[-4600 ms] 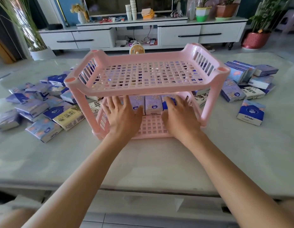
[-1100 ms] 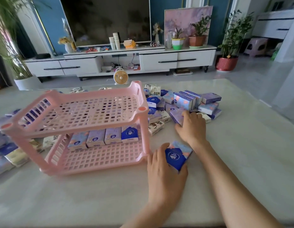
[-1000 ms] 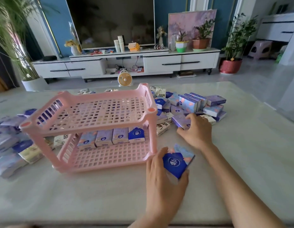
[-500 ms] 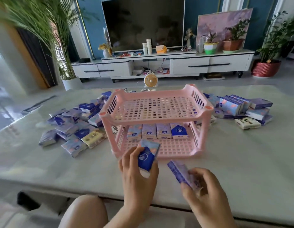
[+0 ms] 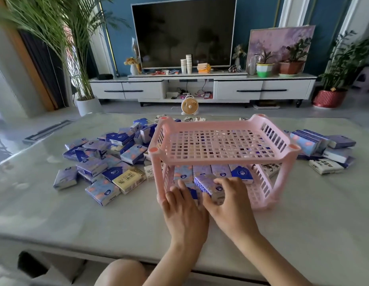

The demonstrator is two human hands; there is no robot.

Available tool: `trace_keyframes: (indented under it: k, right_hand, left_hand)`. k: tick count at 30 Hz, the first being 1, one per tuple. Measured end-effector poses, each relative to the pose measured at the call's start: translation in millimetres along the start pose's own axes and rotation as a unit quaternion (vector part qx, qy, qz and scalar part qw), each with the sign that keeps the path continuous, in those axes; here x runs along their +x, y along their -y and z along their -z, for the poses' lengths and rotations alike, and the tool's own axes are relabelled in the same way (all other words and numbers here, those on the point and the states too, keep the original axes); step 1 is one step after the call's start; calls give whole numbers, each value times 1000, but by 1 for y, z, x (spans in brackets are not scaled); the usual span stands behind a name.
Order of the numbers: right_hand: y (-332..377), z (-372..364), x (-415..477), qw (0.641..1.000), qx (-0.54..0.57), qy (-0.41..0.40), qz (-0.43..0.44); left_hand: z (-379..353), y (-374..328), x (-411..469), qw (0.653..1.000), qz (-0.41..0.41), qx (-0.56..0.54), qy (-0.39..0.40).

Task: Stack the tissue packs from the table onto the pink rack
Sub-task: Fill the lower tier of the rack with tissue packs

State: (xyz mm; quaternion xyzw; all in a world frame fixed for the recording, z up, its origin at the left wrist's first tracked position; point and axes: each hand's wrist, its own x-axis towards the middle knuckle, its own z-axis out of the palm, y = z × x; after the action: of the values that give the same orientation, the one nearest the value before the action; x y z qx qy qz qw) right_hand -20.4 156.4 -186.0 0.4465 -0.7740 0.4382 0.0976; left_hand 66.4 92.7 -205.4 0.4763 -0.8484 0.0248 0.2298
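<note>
the fingers point(image 5: 228, 183) of the right hand point(image 5: 231, 205) were curled over the far side of a purple pack point(image 5: 208, 185), with the thumb at its near end. the pack was clamped and held tilted just above the near edge of the lower shelf, probably so it could pass under the top shelf. just to the left, the fingers point(image 5: 181, 187) of the left hand point(image 5: 185, 209) lay slightly apart over a blue pack point(image 5: 192, 194). that pack was mostly hidden. whether the thumb gripped it from below or the fingers only pressed it down could not be told. it sat at the near left corner of the shelf, likely to start a second line.

both hands reached into the open near side of the rack point(image 5: 220, 159), the easy way in. along the far edge of the lower shelf stood a row point(image 5: 220, 172) of four packs, upright and side by side, which left the near strip free. the top shelf held nothing.

beyond the rack, a left pile point(image 5: 109, 162) and a smaller right pile point(image 5: 326, 149) lay loose on the table point(image 5: 303, 213), so most of the work appeared undone.
</note>
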Motion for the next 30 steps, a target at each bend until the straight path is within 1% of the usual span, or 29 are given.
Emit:
trace_keyframes:
  k: [2, 5, 8, 11, 13, 14, 17, 19, 22, 25, 28, 30]
  right_hand:
    - [0, -7, 4, 1000, -27, 5, -2]
    - [0, -13, 3, 998, -56, 4, 5]
    - [-2, -14, -1, 997, -73, 18, 10]
    - [-6, -12, -5, 997, -67, 46, 17]
    - [-7, -10, -8, 995, -39, 94, 8]
    - [-7, -10, -10, 994, -40, 102, 9]
    - [-12, -11, -14, 994, -54, 95, 31]
    - [-14, -9, -14, 993, -41, 111, 21]
    - [-15, -4, -11, 990, -40, 132, 37]
    - [-19, -2, -9, 985, -51, 155, 46]
    - [-21, -4, -10, 986, -68, 143, 58]
    - [-21, -3, -11, 983, -84, 147, 69]
  left_hand:
    - [5, 2, -5, 1000, -6, -18, 1]
    - [13, 8, -9, 997, -38, -53, -34]
    - [12, 14, -4, 996, -44, -65, -35]
    - [10, 11, -3, 998, -44, -45, -14]
    - [8, 8, -6, 998, -56, -29, -1]
    - [7, 6, -8, 998, -61, -22, 13]
    - [4, 4, -12, 998, -61, -16, 28]
    - [3, 6, -12, 998, -50, -23, 31]
    - [-1, 7, -15, 999, -32, -32, 29]
    - [1, 6, -17, 998, -38, -30, 50]
    - [2, 7, -15, 995, -44, -36, 81]
    - [1, 9, -15, 995, -50, -30, 83]
